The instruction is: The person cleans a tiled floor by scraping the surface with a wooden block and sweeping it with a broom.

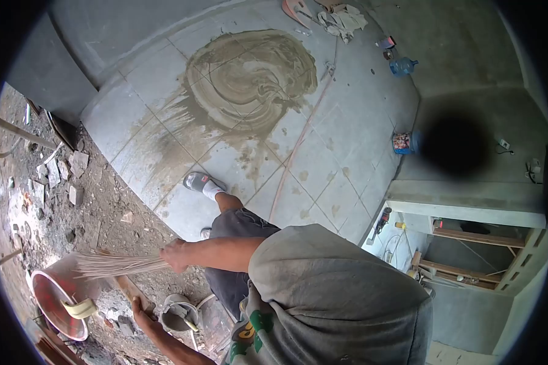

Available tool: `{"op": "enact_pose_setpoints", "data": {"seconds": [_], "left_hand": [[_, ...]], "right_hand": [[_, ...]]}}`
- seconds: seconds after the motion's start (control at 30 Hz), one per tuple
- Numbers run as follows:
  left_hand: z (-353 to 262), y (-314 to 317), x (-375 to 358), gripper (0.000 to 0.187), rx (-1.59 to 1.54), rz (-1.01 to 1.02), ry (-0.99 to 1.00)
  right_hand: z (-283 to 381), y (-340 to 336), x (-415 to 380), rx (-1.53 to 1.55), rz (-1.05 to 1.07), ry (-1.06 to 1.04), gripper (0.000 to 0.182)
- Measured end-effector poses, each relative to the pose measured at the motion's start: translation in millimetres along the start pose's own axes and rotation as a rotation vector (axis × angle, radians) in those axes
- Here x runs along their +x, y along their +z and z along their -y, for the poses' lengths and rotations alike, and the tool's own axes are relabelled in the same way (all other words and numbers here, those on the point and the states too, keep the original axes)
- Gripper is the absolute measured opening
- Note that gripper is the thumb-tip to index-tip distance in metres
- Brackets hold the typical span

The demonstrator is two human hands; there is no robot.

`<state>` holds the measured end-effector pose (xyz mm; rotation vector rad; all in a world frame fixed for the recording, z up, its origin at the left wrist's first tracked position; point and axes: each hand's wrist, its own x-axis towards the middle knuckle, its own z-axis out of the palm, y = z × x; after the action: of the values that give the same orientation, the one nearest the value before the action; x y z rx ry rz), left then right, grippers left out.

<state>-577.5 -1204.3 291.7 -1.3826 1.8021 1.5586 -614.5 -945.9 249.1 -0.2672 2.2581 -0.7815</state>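
Observation:
My right hand (175,255) is closed around the bound end of a stick broom (119,265), whose thin stiff bristles fan out to the left. Lower down, my left hand (141,309) grips a flat wooden stick (126,288); its far part passes behind the bristles. Beyond the broom tips lies a large tub (59,272) with a reddish inside, and a cream curved piece (80,308) is at its mouth. A small grey bucket (179,313) with something grey inside stands near my left forearm.
Wet grey cement slurry (249,82) spreads over the pale tiled floor (323,194). Rubble (78,163) covers the ground beside the tile edge. A water bottle (402,66) and a blue container (406,143) are along the wall. A hose-like line (295,146) crosses the tiles.

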Motion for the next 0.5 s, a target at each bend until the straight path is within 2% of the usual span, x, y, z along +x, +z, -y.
{"op": "enact_pose_setpoints", "data": {"seconds": [0.07,0.1,0.13,0.17,0.2,0.23,0.27,0.33,0.37,0.43,0.47,0.5], "left_hand": [[19.0,-26.4,-8.2,0.018,-0.064,0.005,-0.061],[35.9,-39.1,-4.9,0.019,-0.142,0.02,-0.113],[68.4,-56.8,17.2,0.018,-0.141,-0.018,-0.04],[59.7,-47.1,-8.4,0.018,-0.094,-0.054,-0.147],[65.7,-50.0,-10.6,0.018,-0.089,-0.067,-0.133],[72.6,-51.4,-9.5,0.017,-0.086,-0.081,-0.117],[77.0,-58.6,-3.0,0.017,-0.093,-0.093,-0.109],[85.3,-84.3,8.6,0.017,0.01,-0.084,-0.217],[89.5,-91.8,6.3,0.017,0.0,-0.092,-0.201],[94.4,-93.4,0.7,0.027,-0.031,0.034,-0.091],[87.3,-89.6,-8.5,0.035,-0.024,0.023,-0.112],[72.6,-77.0,-26.3,0.035,-0.026,0.028,-0.099]], "right_hand": [[14.0,-11.1,-12.2,0.016,0.213,0.003,0.06],[16.3,-17.4,-19.8,0.021,0.22,-0.003,0.06],[17.7,-21.8,-31.8,0.099,0.161,0.041,0.055],[19.5,-22.4,-41.9,0.173,0.101,0.082,0.049],[21.7,-18.5,-49.4,0.278,-0.06,0.101,0.053],[26.2,-18.5,-52.5,0.28,-0.06,0.088,0.053],[34.6,-28.0,-58.2,0.4,-0.19,0.117,0.054],[45.0,-35.6,-58.6,0.644,-0.419,0.145,0.05],[50.3,-32.7,-50.2,0.644,-0.422,0.125,0.05],[57.8,-13.0,-43.4,0.745,-0.639,0.193,0.054],[57.1,-5.2,-50.7,0.748,-0.49,0.222,0.065],[46.7,17.8,-61.9,0.593,-0.335,0.131,0.068]]}}
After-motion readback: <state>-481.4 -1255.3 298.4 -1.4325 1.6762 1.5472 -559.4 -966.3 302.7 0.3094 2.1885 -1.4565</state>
